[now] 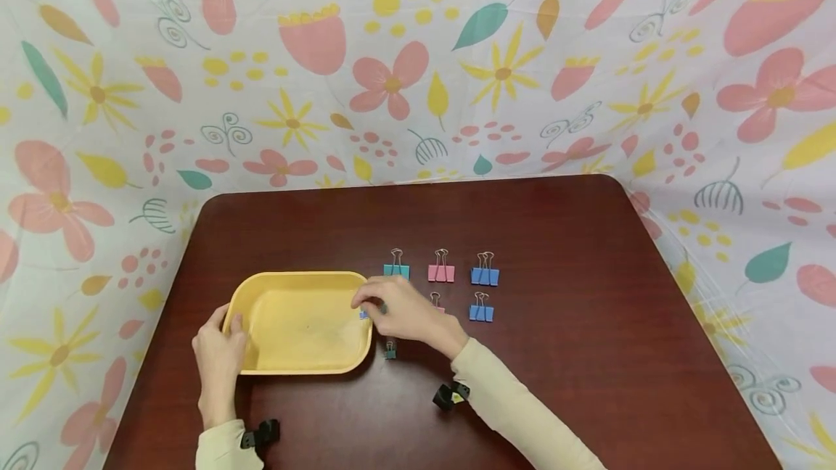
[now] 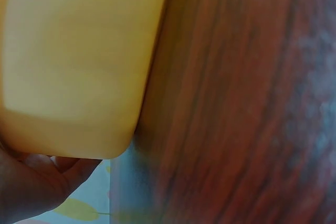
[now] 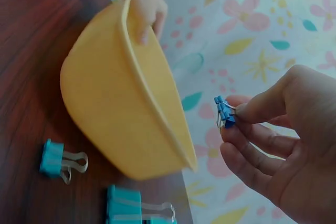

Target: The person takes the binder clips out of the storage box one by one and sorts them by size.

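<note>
My left hand grips the left end of a yellow plastic tub, thumb over the rim and the other fingers outside. In the right wrist view the tub stands tilted in that grip. Between thumb and fingertips, my right hand pinches a small blue binder clip by its wire handle, right by the tub's right rim. Just below that hand lies a small teal binder clip. A pink binder clip is partly hidden behind the right hand.
Behind the right hand stand a large teal binder clip, a pink one and a blue one. A smaller blue clip sits in front of the latter. A flowered cloth hangs around the dark wooden table.
</note>
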Motion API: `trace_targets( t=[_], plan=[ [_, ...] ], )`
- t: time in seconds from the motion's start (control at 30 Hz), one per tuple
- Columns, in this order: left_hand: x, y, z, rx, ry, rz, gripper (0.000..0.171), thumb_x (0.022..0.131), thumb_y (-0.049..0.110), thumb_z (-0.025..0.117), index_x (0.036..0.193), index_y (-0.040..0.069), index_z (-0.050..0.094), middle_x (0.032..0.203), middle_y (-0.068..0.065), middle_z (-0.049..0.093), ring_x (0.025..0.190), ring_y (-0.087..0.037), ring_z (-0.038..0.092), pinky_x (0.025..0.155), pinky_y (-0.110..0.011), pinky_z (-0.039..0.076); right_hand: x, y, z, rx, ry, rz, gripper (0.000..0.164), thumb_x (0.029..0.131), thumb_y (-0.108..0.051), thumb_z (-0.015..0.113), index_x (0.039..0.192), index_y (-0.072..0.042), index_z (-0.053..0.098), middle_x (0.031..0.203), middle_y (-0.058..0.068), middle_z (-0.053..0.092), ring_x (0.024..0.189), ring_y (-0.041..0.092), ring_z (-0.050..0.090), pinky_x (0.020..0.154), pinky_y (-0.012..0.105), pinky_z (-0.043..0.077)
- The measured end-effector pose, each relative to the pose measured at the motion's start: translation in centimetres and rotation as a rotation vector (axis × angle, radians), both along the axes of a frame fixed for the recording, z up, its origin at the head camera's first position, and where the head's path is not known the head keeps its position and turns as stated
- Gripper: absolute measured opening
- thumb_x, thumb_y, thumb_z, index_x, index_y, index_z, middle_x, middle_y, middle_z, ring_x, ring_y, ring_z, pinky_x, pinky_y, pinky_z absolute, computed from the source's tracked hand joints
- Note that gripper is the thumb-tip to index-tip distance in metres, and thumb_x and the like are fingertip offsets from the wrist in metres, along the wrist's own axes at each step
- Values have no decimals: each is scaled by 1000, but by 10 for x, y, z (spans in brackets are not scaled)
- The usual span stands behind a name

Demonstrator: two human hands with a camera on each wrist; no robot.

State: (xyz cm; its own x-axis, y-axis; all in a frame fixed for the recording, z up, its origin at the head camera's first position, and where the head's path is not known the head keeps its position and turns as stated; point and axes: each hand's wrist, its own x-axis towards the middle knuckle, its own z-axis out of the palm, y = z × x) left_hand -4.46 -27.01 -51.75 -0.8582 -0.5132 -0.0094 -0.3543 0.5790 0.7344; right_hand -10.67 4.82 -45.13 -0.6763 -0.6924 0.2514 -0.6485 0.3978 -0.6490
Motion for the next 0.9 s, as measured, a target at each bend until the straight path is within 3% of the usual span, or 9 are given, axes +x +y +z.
trace_targets(
  t=[0.13,0.3,0.47,0.7,0.9],
  plan=[
    [-2,0,0,-12,11,1,33,102,16,54,130,-1,64,125,-35,63,117,-57,49,99,-64,38,3,18,-2,-9,-26,-44,17,95,-2,64,103,-9,77,99,3,75,82,9,63,72,26,56],
    [-1,0,0,-21,12,4,33,102,15,54,128,-1,65,123,-35,64,115,-56,51,96,-63,40,7,34,-9,1,-45,-84,16,95,-4,66,104,-8,77,100,1,76,77,9,60,67,18,52],
    [-1,1,-2,-33,10,-1,33,102,15,54,129,-1,65,121,-34,65,111,-54,55,92,-62,44,11,48,-15,-12,-45,-119,15,93,-3,67,101,-10,77,101,1,76,83,8,67,71,18,56],
    [-1,2,-1,-34,-1,0,33,101,14,54,129,-1,64,123,-35,64,115,-57,52,97,-63,40,14,73,-16,-41,-74,-172,14,93,-2,68,102,-10,76,97,5,77,71,3,61,66,19,55],
    [-1,0,-1,-27,-8,-6,34,101,14,54,130,-2,63,127,-37,61,116,-58,50,98,-65,39,18,97,-21,-31,-51,-231,15,91,-2,71,101,-12,76,95,4,77,73,3,63,66,20,55]
  ],
)
